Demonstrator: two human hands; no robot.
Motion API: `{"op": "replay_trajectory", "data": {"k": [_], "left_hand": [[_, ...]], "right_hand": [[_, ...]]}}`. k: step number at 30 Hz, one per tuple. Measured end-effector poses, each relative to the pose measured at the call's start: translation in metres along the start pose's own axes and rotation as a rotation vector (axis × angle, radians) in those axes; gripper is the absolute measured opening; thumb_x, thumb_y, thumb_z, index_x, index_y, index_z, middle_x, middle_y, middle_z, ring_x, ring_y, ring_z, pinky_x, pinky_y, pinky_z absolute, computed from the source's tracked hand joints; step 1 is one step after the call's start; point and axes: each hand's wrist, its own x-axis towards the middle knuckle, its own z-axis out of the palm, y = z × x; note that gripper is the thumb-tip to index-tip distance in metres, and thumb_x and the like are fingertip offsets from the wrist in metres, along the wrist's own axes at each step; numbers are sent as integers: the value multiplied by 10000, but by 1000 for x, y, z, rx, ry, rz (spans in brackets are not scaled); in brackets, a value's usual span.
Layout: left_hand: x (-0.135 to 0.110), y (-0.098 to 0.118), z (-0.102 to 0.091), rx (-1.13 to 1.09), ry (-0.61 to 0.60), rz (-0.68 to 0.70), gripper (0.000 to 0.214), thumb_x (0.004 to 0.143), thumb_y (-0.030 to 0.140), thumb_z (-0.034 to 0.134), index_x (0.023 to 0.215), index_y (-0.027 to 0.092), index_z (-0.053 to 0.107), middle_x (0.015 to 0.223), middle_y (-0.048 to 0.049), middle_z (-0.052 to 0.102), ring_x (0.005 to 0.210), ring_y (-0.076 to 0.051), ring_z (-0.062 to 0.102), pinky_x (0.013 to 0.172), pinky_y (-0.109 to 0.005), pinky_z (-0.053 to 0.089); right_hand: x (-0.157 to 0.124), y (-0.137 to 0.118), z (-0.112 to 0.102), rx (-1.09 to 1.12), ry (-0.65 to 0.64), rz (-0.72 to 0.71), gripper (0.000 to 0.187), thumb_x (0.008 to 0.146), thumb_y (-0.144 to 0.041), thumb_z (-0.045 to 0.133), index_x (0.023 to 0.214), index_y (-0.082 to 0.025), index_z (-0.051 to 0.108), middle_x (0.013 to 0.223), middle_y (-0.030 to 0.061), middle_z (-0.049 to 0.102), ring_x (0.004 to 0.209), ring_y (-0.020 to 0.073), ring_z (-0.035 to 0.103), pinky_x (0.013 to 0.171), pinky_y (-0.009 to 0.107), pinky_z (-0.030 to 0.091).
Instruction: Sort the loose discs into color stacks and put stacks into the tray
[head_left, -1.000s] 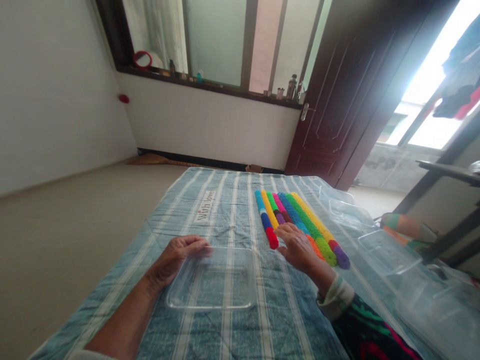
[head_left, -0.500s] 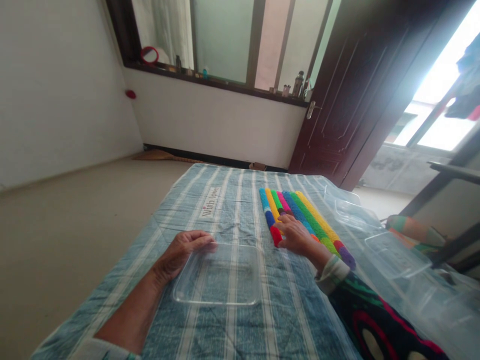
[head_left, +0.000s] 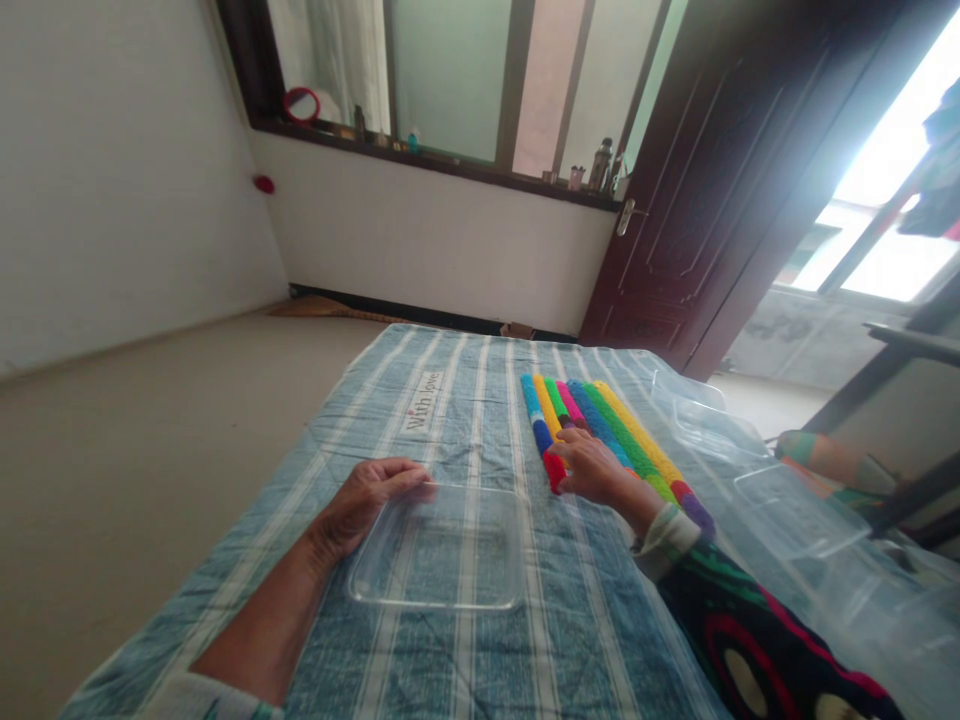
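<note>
Striped blue cotton bedcover (head_left: 570,640) fills the lower frame. On it, my left hand (head_left: 371,505) lies half-open against the rim of a clear plastic tray (head_left: 439,605), while my right hand (head_left: 596,472), fingers spread, rests on multicoloured foam rods (head_left: 630,450) at centre right.

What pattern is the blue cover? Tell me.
The blue cover has pale lengthwise stripes, best in head view.

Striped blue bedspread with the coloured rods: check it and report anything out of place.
The row of multicoloured foam rods looks slightly askew: the rods fan apart toward the right hand instead of lying parallel, though the wide view may exaggerate this. The clear plastic tray by the left hand lies flat on the striped blue bedspread.
</note>
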Motion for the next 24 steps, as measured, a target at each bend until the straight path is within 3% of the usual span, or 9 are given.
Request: {"op": "replay_trajectory", "data": {"k": [24], "left_hand": [[0,1,2,14,14,9,283,614,410,832,677,147,751,714,-60,763,744,-198,675,790,-299,483]], "right_hand": [[-2,-1,0,19,-13,-18,475,730,-217,816,1190,-206,699,1287,128,586,1203,289,527,969,389,435]]}}
